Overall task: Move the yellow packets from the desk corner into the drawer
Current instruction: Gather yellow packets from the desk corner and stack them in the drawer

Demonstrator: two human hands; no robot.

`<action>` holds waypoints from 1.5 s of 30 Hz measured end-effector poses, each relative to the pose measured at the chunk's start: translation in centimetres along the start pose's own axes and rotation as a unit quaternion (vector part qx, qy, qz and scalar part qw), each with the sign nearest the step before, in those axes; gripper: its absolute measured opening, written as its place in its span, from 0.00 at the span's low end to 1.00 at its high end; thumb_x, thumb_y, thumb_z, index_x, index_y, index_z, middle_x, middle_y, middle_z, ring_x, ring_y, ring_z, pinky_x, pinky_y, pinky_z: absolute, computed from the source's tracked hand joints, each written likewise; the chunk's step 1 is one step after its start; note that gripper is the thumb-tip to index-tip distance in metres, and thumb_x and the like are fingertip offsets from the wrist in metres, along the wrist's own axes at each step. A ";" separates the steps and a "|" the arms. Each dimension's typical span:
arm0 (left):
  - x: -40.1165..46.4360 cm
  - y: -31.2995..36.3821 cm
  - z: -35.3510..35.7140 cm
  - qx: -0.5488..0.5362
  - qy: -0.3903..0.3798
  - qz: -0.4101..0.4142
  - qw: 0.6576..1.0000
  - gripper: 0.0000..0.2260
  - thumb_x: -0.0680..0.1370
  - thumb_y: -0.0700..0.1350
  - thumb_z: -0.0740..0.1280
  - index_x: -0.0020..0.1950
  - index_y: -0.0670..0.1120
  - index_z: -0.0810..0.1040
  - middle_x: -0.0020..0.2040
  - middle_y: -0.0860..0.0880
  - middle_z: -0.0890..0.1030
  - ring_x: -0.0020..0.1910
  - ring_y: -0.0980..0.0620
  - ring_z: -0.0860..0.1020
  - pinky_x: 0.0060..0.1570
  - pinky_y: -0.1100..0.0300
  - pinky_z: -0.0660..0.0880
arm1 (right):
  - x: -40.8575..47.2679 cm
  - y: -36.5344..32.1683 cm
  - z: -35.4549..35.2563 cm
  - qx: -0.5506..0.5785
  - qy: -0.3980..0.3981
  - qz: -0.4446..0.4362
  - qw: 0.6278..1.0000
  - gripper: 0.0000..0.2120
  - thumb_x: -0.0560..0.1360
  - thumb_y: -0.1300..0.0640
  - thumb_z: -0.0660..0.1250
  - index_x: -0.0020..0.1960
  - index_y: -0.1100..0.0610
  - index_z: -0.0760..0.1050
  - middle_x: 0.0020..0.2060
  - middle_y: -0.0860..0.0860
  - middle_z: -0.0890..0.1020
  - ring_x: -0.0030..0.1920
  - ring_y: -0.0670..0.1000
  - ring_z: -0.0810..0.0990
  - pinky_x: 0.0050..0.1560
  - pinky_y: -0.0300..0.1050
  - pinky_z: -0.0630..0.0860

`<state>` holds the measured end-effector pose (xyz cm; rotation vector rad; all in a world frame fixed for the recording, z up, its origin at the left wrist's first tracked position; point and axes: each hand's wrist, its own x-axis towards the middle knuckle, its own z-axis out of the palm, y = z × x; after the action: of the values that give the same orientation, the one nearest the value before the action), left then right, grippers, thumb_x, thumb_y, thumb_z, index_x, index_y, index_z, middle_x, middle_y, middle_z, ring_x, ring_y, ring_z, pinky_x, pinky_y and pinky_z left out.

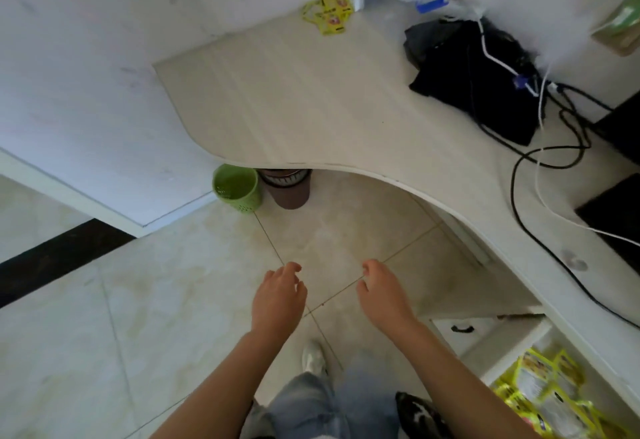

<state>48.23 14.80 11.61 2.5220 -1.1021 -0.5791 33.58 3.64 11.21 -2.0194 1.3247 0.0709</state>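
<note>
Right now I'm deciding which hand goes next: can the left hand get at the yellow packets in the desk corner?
Probably yes, with a long reach. The left hand is empty and open, and the desk between it and the yellow packets is bare. The black bag lies off to the right.

No text can be read anywhere. The small yellow foil packets (329, 11) at the far corner of the pale wooden desk (311, 99) carry print too blurred to make out. The same holds for the yellow packets in the open white drawer (550, 400).
</note>
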 end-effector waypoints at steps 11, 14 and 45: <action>14.4 -0.7 -4.6 0.002 0.039 -0.033 0.999 0.14 0.79 0.48 0.61 0.64 0.50 0.73 0.55 0.53 0.81 0.57 0.53 0.74 0.51 0.59 0.74 | 14.1 -7.5 -4.7 -0.058 0.014 -0.081 0.995 0.17 0.79 0.57 0.58 0.67 0.57 0.69 0.61 0.54 0.76 0.61 0.54 0.75 0.59 0.48 0.74; 19.1 0.2 -5.7 0.000 0.033 -0.038 0.999 0.15 0.78 0.50 0.62 0.65 0.50 0.72 0.55 0.54 0.80 0.57 0.53 0.74 0.51 0.58 0.74 | 19.2 -9.1 -6.4 -0.070 0.010 -0.098 0.993 0.16 0.78 0.57 0.58 0.65 0.57 0.70 0.60 0.54 0.76 0.60 0.55 0.75 0.59 0.50 0.74; 62.5 6.3 -16.8 0.141 -0.071 0.169 0.973 0.14 0.79 0.46 0.60 0.65 0.48 0.71 0.61 0.49 0.76 0.61 0.47 0.72 0.55 0.52 0.74 | 53.9 -21.6 -20.8 -0.089 0.063 -0.033 0.993 0.15 0.79 0.54 0.59 0.65 0.54 0.69 0.56 0.53 0.78 0.59 0.55 0.75 0.58 0.49 0.73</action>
<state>91.20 -33.95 14.35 2.4603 -1.7317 -0.5454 70.10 -45.84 16.22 -2.2491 1.3693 0.0323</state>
